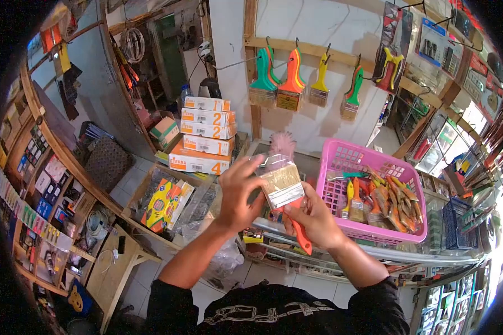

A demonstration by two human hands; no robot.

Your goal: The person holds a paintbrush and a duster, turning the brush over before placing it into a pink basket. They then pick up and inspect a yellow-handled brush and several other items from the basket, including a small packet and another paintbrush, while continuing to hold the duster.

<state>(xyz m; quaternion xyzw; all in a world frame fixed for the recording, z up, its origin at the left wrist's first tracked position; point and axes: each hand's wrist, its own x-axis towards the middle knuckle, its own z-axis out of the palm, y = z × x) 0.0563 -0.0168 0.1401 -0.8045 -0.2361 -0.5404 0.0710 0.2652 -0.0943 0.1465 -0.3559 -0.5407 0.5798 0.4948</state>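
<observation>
A wide paintbrush [284,186] with pale bristles, a white-labelled metal band and an orange handle is tilted in front of me. My right hand [314,219] is closed around its handle just below the band. At the bristle end, my left hand [241,191] has its fingers curved and apart, with the thumb and forefinger near the bristles' left edge. What looks like clear plastic shows around the bristle tips. Just beyond them is a pink feathery duster [283,144]. Right of the brush, a pink basket [374,230] holds several more paintbrushes [394,204].
Orange-and-white boxes [208,145] are stacked at the left of the glass counter [430,254]. Colourful brushes [292,78] hang from hooks on the wall. A carton [146,187] with packets lies at left, near a wooden bench [109,279]. Plastic bags [221,251] lie below my left arm.
</observation>
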